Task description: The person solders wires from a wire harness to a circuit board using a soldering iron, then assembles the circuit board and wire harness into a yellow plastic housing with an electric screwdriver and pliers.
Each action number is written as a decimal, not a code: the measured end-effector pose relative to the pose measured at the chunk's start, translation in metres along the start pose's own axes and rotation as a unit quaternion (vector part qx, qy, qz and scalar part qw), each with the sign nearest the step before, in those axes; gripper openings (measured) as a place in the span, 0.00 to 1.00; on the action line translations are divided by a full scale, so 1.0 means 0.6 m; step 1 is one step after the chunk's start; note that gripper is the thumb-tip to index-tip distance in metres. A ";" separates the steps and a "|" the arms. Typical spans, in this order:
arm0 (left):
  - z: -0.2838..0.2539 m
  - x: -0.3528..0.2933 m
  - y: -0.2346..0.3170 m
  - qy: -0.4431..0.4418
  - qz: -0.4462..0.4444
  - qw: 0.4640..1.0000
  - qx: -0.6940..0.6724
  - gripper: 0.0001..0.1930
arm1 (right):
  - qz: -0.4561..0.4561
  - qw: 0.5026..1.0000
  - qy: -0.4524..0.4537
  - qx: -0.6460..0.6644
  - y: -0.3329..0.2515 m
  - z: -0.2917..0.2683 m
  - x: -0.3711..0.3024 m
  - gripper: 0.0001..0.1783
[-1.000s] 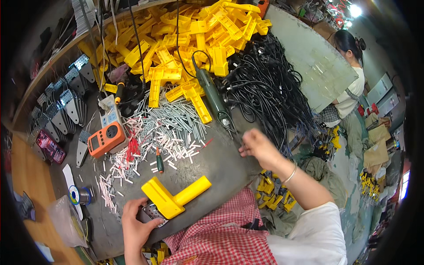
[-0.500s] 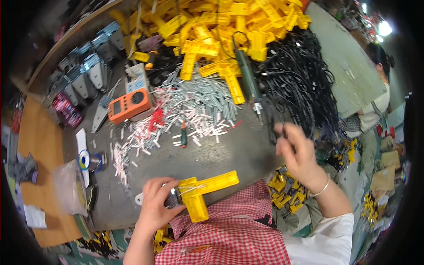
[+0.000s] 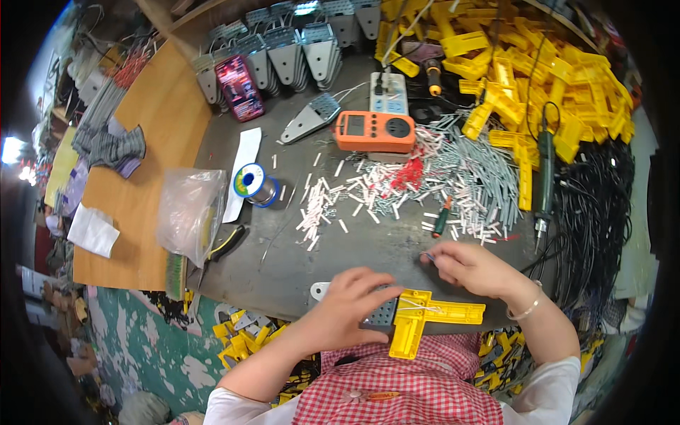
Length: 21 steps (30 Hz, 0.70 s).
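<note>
A yellow T-shaped plastic housing point(image 3: 409, 333) lies at the table's front edge, its hollow side up with thin white wires across it. Joined to its left side is a perforated grey metal plate point(image 3: 382, 314), whose rounded white end shows past my fingers. My left hand point(image 3: 340, 312) is over this plate, fingers spread and thumb apart, partly covering it. To the upper right of the housing, my right hand point(image 3: 471, 269) is closed in a pinch. A small thin dark end peeks out at its fingertips, too small to name.
Beyond my hands lie a green-handled screwdriver point(image 3: 442, 218), white-sleeved metal pieces point(image 3: 489, 177) and an orange meter point(image 3: 375, 132). Yellow housings point(image 3: 524, 64) and black cables point(image 3: 595, 212) are heaped at right. A solder spool point(image 3: 256, 185), pliers point(image 3: 227, 243) and a plastic bag point(image 3: 188, 216) sit left.
The view has swung left. My right hand has come from beside the black cables to near the housing, now pinched. My left hand's fingers have spread over the metal plate.
</note>
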State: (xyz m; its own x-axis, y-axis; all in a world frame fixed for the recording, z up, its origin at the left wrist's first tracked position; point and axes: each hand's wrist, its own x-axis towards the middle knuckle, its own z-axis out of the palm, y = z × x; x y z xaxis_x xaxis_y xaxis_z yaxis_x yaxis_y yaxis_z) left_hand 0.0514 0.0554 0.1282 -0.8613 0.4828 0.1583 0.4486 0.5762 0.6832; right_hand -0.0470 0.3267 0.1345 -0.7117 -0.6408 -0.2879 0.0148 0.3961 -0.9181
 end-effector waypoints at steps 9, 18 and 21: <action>-0.053 -0.001 -0.107 0.176 -0.268 0.939 0.128 0.08 | 0.125 0.920 0.013 0.372 0.006 0.003 -0.052 0.08; -0.066 0.007 -0.108 0.183 -0.328 0.917 0.133 0.09 | 0.100 0.943 0.045 0.313 0.004 0.016 -0.070 0.08; -0.069 0.000 -0.100 0.243 -0.398 0.878 0.107 0.09 | 0.051 0.994 0.085 0.038 -0.012 0.023 -0.075 0.11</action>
State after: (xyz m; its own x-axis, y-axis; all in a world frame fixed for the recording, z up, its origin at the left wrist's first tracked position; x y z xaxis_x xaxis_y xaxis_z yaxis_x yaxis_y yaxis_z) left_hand 0.0144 -0.0065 0.1165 -0.8989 -0.4379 0.0127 -0.3519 0.7390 0.5745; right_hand -0.0055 0.3439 0.1504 -0.8124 -0.4767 -0.3359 0.1407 0.3988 -0.9062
